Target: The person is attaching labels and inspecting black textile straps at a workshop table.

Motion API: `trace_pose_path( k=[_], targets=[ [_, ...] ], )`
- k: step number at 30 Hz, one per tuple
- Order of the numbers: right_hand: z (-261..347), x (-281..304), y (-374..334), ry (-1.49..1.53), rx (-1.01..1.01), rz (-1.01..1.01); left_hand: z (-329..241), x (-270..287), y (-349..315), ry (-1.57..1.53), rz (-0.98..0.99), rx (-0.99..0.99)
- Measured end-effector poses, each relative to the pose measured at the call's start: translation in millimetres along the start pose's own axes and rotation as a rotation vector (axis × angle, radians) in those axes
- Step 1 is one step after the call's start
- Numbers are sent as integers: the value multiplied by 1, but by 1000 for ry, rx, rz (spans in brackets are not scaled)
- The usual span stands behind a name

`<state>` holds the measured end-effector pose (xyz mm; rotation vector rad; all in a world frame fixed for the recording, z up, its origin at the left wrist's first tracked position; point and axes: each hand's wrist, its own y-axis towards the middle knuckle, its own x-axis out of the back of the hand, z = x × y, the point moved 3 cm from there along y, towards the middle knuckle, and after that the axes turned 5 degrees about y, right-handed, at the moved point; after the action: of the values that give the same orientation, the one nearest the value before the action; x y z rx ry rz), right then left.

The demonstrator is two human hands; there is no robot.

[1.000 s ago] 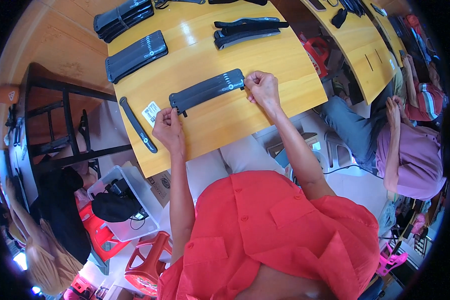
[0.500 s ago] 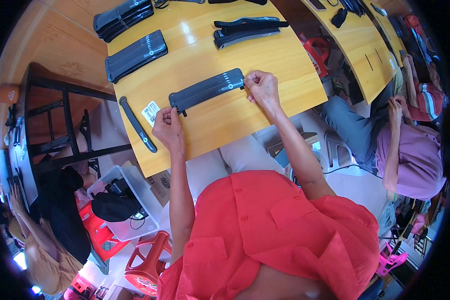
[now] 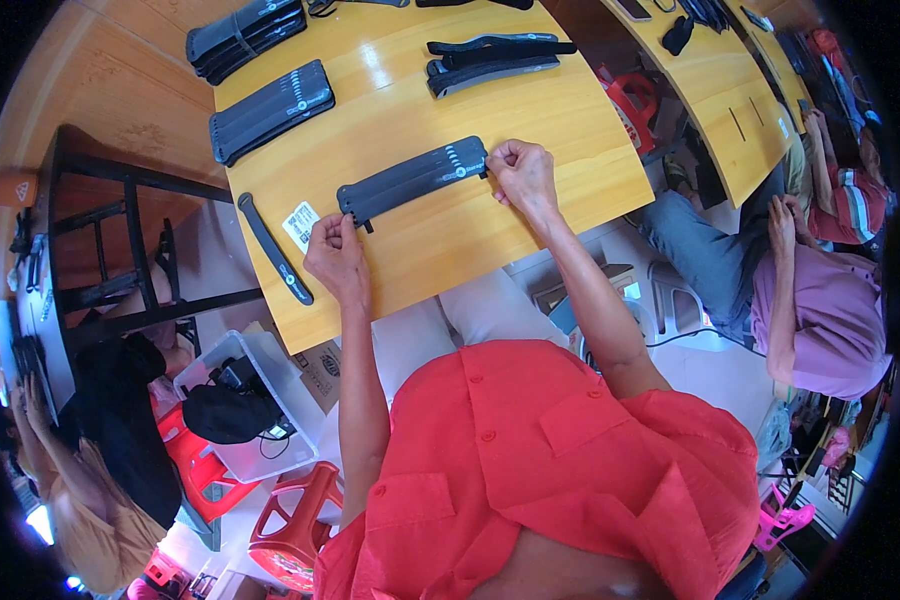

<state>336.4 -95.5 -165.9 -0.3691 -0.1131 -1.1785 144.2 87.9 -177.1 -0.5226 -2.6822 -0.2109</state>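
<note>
A row of overlapping black straps (image 3: 410, 183) with pale printing lies on the yellow wooden table in front of me. My left hand (image 3: 337, 258) pinches the near left end, where a small black tab sticks out. At the right end, my right hand (image 3: 525, 182) has its thumb and fingers closed on the edge of the straps. One loose black strap (image 3: 275, 250) lies to the left of my left hand, and beside it is a white printed label (image 3: 301, 224).
Further stacks of black straps (image 3: 272, 110) stand at the table's far left, with another strap pile (image 3: 495, 65) at the far right. A clear plastic bin (image 3: 300, 425) and a red stool (image 3: 295, 525) are at lower left. Other people sit on both sides.
My hands and the straps are almost still. At the far left, another person's hands have shifted slightly.
</note>
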Motion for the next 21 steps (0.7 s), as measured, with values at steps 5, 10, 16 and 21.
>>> trace_pose_path(
  k=[5,10,16,21],
  targets=[
    [0,-1,0,2,19,4,0,1,0,10,-2,2],
    [0,-1,-1,-26,43,-3,-1,1,0,10,-1,6],
    [1,-1,-2,-23,62,-15,1,1,1,38,-5,-2],
    [-7,-3,3,-51,122,-35,0,1,0,51,-10,-20]
  ],
)
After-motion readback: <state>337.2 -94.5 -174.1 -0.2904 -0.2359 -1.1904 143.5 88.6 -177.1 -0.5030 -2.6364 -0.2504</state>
